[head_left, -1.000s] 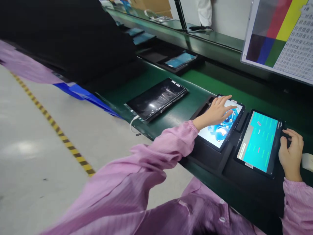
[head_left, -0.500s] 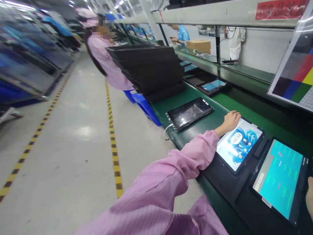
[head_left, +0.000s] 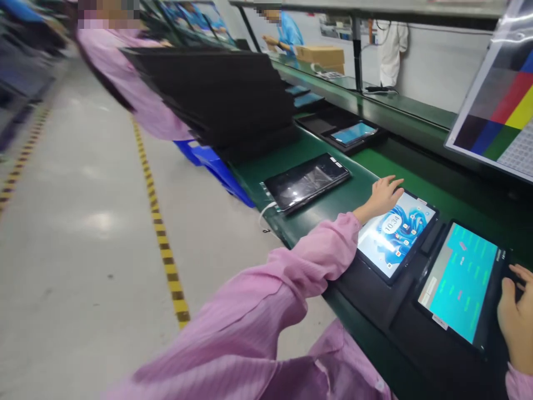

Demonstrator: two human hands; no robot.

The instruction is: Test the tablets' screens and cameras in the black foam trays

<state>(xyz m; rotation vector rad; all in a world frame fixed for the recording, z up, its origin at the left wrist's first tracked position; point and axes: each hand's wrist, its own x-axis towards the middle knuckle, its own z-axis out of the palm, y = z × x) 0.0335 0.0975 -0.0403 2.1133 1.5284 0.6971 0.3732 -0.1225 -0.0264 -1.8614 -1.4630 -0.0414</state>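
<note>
My left hand lies on the upper left corner of a lit tablet with blue wallpaper and a clock, fingers spread flat. That tablet sits in a black tray on the green belt. Beside it, a second tablet shows a cyan screen. My right hand rests at that tablet's right edge, its fingers curled against the rim, partly cut off by the picture's edge. Both arms wear pink sleeves.
A dark tablet in plastic wrap lies further up the belt, then another tray with a lit tablet. A tall stack of black trays stands beyond. A colour test chart hangs at right. A pink-coated person stands in the aisle.
My left hand moved from the middle of the wallpaper tablet's screen to its upper left corner. The view swung up toward the aisle, then partly back; my right hand came back into view.
</note>
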